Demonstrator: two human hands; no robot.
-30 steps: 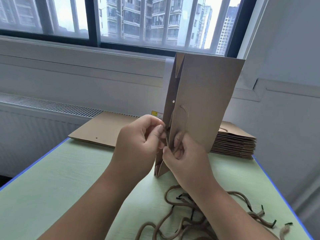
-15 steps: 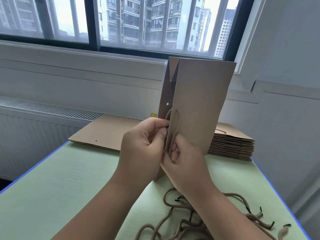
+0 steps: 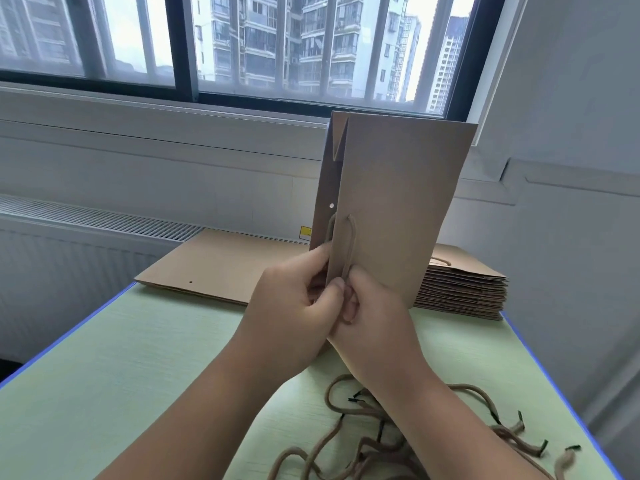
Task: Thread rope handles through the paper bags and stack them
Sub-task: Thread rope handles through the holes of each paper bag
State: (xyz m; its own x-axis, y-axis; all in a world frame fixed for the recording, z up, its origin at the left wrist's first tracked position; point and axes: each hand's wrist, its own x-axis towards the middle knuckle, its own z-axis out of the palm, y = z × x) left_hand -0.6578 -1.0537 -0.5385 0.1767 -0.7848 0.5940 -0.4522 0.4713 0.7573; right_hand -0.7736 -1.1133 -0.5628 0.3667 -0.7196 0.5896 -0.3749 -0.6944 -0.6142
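Both hands close on an upright paper bag [image 3: 401, 202] at its near, lower edge. Left hand [image 3: 294, 306]: fingers curled, thumb laid against the bag's folded side panel, gripping the bag's edge. Whether it also pinches a rope end cannot be told, since the fingertips meet between the two hands. Right hand [image 3: 375, 327]: thumb and fingers curled round the lower part of the rope handle [image 3: 351, 244], which rises along the front panel's near edge as a narrow loop and turns over just below a punched hole [image 3: 331, 205] in the panel behind. Where the rope's ends run is hidden by the hands.

The bag's bottom edge is concealed behind hands and wrists, so its contact with the table [image 3: 121, 358] cannot be seen. Its gusset shows as a V at the top.

Loose ropes [image 3: 377, 434] lie tangled on the table near the lower frame edge, partly covered by the right forearm and cut off below. Dark tips show on several. Behind the held bag, a stack of bags [image 3: 464, 289] lies flat to the right, one handle loop visible on top and its left part screened. A lower pile of flat bags [image 3: 221, 265] lies to the left, its right end likewise hidden. A yellow label [image 3: 305, 233] beyond is too small to read.
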